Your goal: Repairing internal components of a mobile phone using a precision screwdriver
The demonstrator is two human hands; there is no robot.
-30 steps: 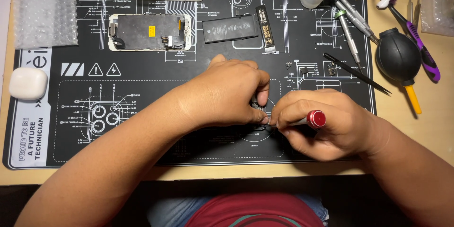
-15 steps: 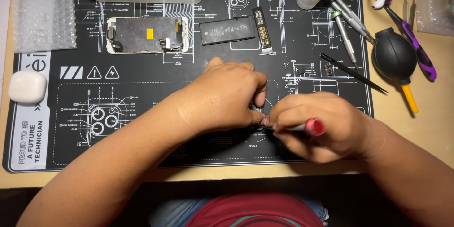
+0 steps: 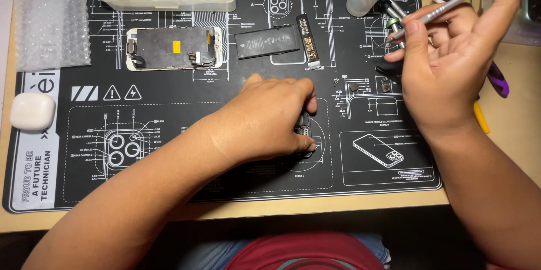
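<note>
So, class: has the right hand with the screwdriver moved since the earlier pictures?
Yes. The right hand has lifted the red-capped screwdriver away from the left hand, up and right toward the mat's top right corner.

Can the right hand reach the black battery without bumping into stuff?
Probably yes. The right hand is raised at the mat's right side, holding a screwdriver. The battery lies flat and uncovered to its left. Only bare mat and a few tiny parts lie between; the left hand sits lower.
</note>
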